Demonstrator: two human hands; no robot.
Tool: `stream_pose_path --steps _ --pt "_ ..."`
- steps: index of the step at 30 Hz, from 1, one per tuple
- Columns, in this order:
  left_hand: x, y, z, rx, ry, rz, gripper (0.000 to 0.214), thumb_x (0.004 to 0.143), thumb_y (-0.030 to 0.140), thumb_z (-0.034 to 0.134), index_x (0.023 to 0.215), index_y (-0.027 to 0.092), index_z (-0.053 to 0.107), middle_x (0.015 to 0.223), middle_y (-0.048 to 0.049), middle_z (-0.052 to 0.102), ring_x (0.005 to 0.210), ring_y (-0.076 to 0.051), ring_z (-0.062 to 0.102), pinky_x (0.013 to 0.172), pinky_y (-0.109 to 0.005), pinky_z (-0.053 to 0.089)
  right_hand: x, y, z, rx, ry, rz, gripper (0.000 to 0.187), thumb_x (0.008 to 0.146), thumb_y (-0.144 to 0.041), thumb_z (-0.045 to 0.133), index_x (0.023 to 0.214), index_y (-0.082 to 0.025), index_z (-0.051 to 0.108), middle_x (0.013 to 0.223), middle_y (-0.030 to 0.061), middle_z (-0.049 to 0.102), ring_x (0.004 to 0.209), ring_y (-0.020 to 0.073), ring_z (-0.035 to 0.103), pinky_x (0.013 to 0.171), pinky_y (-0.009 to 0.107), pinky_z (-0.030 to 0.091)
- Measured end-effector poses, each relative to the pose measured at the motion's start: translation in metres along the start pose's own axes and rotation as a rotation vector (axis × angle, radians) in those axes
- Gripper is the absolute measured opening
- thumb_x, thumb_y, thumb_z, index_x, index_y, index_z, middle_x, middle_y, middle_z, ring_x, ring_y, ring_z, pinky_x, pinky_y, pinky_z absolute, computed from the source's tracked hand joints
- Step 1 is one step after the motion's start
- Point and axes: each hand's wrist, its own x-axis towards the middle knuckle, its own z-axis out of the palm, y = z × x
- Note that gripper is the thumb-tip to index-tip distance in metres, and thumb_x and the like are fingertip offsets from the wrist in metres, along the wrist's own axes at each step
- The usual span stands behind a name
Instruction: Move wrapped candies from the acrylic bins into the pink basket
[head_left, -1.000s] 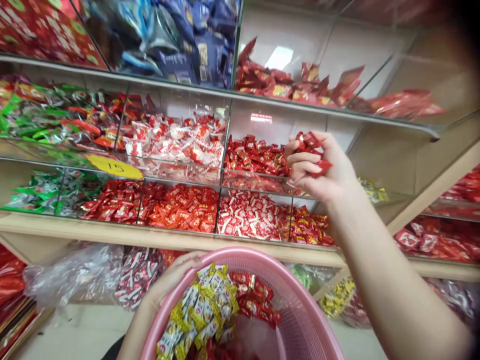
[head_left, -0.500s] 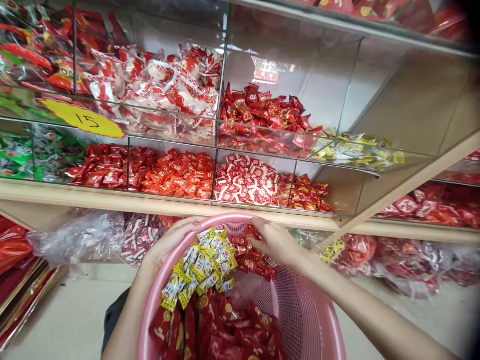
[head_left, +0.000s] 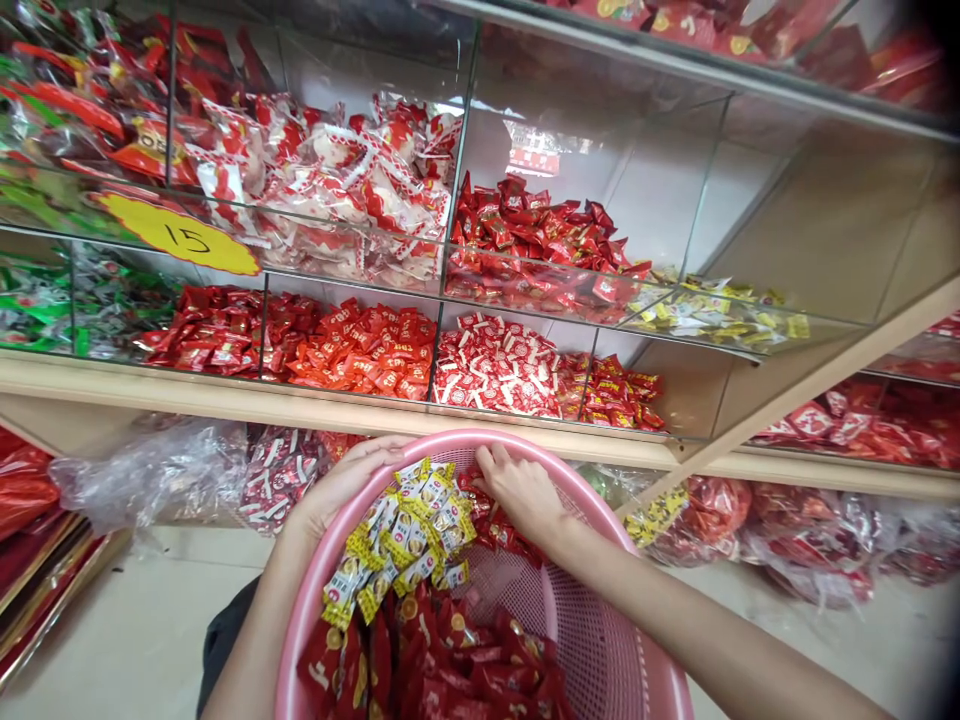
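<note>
My right hand [head_left: 521, 490] is inside the pink basket [head_left: 592, 640], at about one o'clock in it, fingers curled down over a pile of small red sweets [head_left: 491, 528]; my own knuckles hide the fingertips, so I can't tell whether any sweet is pinched in them. My left hand [head_left: 352, 480] holds the basket's rim at about eleven o'clock. Between my hands, from ten to twelve o'clock in the basket, lies a heap of yellow-and-white sweets [head_left: 409, 535], just beside the small red ones. Larger dark red packets [head_left: 457, 665] fill the bottom at six o'clock. Beyond the basket, at twelve o'clock, runs the wooden ledge [head_left: 337, 413] of the shelves. In the compartments just above it, red-and-white sweets [head_left: 496, 368] sit at twelve o'clock, with orange-red sweets [head_left: 367, 350] at eleven. A yellow price card [head_left: 180, 238] reading "15" is at ten o'clock, one row up. Under the ledge, also towards ten, there's a crumpled clear plastic bag [head_left: 165, 465] near the pale floor [head_left: 180, 600].
</note>
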Motion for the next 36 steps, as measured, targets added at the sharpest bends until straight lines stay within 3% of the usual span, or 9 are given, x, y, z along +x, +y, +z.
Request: stream_pose_path --steps 4,8,15,23,30,36 --pt "0.001 0.000 0.000 0.002 0.019 0.003 0.026 0.063 0.032 0.064 0.088 0.023 0.067 0.104 -0.0008 0.062 0.099 -0.019 0.053 0.083 -0.021 0.041 0.000 -0.004 0.000 0.024 0.032 0.013 0.032 0.087 -0.041 0.030 0.105 -0.016 0.040 0.096 0.0118 0.051 0.063 0.0184 0.060 0.044 0.025 0.039" --pt "0.001 -0.001 -0.001 -0.007 -0.050 0.036 0.031 0.066 0.031 0.060 0.096 0.022 0.064 0.106 -0.0015 0.061 0.100 -0.019 0.053 0.081 -0.021 0.042 -0.001 -0.003 -0.006 0.099 -0.013 0.032 0.034 0.087 -0.045 0.029 0.105 -0.017 0.039 0.099 0.0125 0.051 0.065 0.0179 0.060 0.046 0.024 0.036" --pt "0.000 -0.001 -0.001 -0.033 -0.062 0.025 0.032 0.068 0.029 0.060 0.099 0.022 0.063 0.104 -0.0011 0.062 0.094 -0.016 0.055 0.080 -0.019 0.040 -0.021 0.027 -0.017 0.426 0.006 -0.035 0.013 0.084 -0.023 0.038 0.094 -0.017 0.043 0.081 0.0044 0.057 0.071 0.0147 0.055 0.058 0.024 0.033" --pt "0.000 -0.003 0.000 -0.034 -0.095 0.043 0.034 0.068 0.030 0.060 0.101 0.021 0.062 0.106 -0.0023 0.061 0.096 -0.018 0.054 0.083 -0.022 0.040 -0.038 0.034 -0.018 0.171 -0.152 -0.019 0.021 0.083 -0.012 0.036 0.103 -0.018 0.041 0.097 0.0102 0.057 0.075 0.0164 0.059 0.060 0.024 0.037" --pt "-0.002 0.002 0.001 -0.032 -0.052 0.004 0.029 0.066 0.030 0.061 0.093 0.021 0.064 0.105 -0.0020 0.061 0.096 -0.020 0.055 0.080 -0.023 0.043 -0.024 0.016 -0.007 -0.054 -0.124 -0.050 0.029 0.079 -0.002 0.034 0.102 -0.019 0.041 0.105 0.0124 0.049 0.071 0.0177 0.061 0.048 0.023 0.040" --pt "-0.005 0.008 0.002 0.014 -0.006 -0.002 0.030 0.064 0.031 0.062 0.092 0.022 0.065 0.105 -0.0014 0.062 0.101 -0.019 0.053 0.086 -0.022 0.040 -0.024 0.014 -0.001 -0.029 -0.121 -0.030 0.023 0.081 -0.006 0.036 0.100 -0.018 0.042 0.095 0.0103 0.054 0.069 0.0196 0.061 0.048 0.025 0.041"
